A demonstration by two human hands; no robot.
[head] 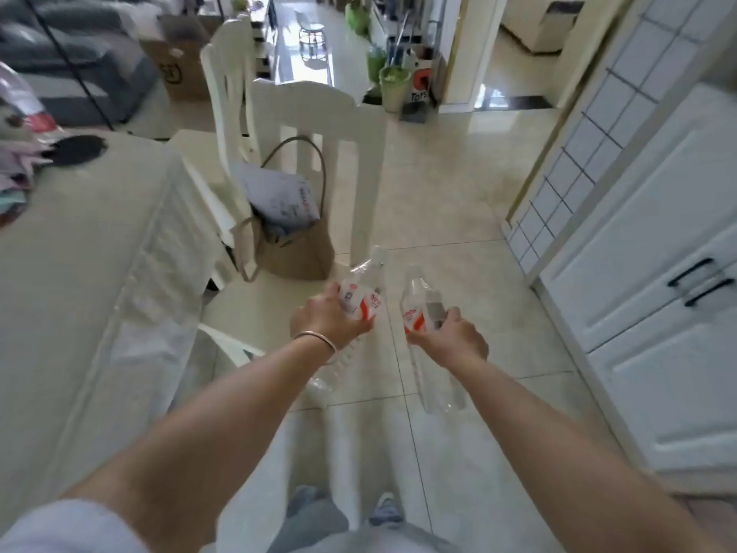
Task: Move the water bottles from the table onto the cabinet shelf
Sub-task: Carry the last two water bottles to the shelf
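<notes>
My left hand point(325, 319) grips a clear water bottle point(365, 291) with a red and white label, tilted with its neck pointing away to the right. My right hand point(452, 339) holds a second clear water bottle point(420, 305) of the same kind, its neck pointing away and its base hanging below my wrist. Both bottles are held over the tiled floor, in front of my legs. The table point(91, 249) with a pale cloth lies to the left. A white cabinet point(646, 281) with black handles stands to the right, its doors closed. No shelf is visible.
Two white chairs point(319, 125) stand beside the table, one carrying a tan bag point(291, 249) with papers. Clothes and a dark round item point(75, 149) lie on the table's far left. Boxes, a green bin point(395, 83) and a doorway lie farther ahead.
</notes>
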